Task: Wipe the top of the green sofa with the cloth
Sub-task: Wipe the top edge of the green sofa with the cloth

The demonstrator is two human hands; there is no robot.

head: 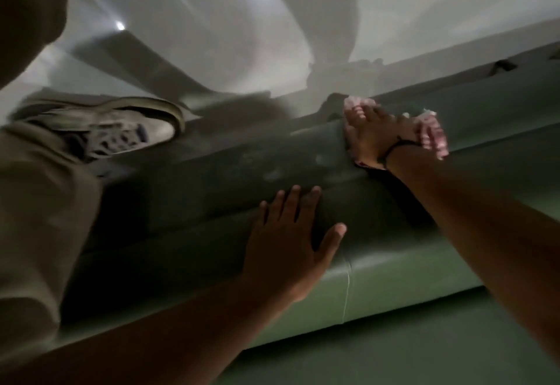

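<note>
The green sofa [394,266] runs diagonally across the view, its rounded top ridge rising to the right. My right hand [375,133] presses flat on a pink and white cloth [433,134] that lies on the top of the sofa back. Cloth edges show beyond my fingers and beside my wrist, which wears a dark band. My left hand [291,242] rests lower on the sofa back with its fingers spread and nothing in it. Pale smears mark the sofa top between the hands.
A leg in beige trousers [39,202] and a beige shoe [121,130] are planted on the sofa at the left. A pale glossy floor [212,35] with light reflections lies beyond the sofa back.
</note>
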